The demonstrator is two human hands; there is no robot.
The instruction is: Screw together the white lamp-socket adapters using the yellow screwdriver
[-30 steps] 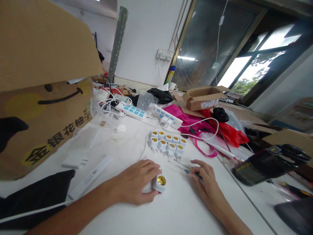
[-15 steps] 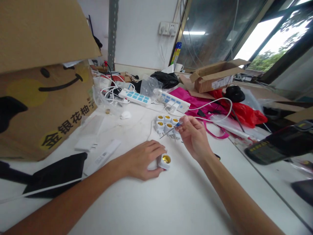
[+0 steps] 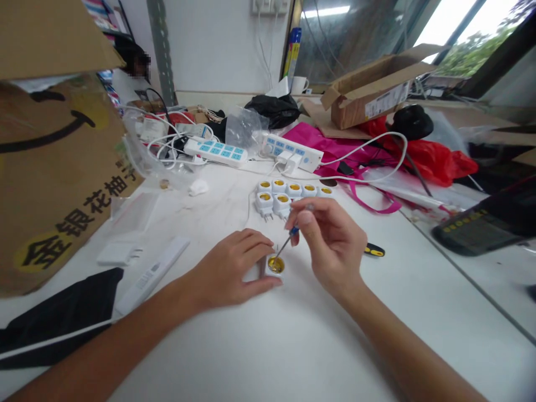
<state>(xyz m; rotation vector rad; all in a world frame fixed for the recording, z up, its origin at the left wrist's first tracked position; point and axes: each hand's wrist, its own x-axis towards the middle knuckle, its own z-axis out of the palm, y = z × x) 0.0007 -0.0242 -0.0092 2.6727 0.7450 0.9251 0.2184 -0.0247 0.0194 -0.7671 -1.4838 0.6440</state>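
In the head view I see the left hand (image 3: 234, 271) w/ thumb & fingers set narrowly round a white lamp-socket adapter (image 3: 274, 272), standing near-middle on the white table (image 3: 209, 346). The right hand (image 3: 335, 243) pinches a thin blue-handled screwdriver (image 3: 285, 244), tip at the adapter's gold cup (image 3: 278, 264). More socket adapters (image 3: 281, 203) stand farther, approx. two rows; a black-yellow handle (image 3: 374, 250) lies right of the right hand.

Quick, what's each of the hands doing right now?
Left hand: closed on a white socket, fingers and thumb at its sides.
Right hand: closed, holding a screwdriver, tip at the socket's gold-coloured opening.
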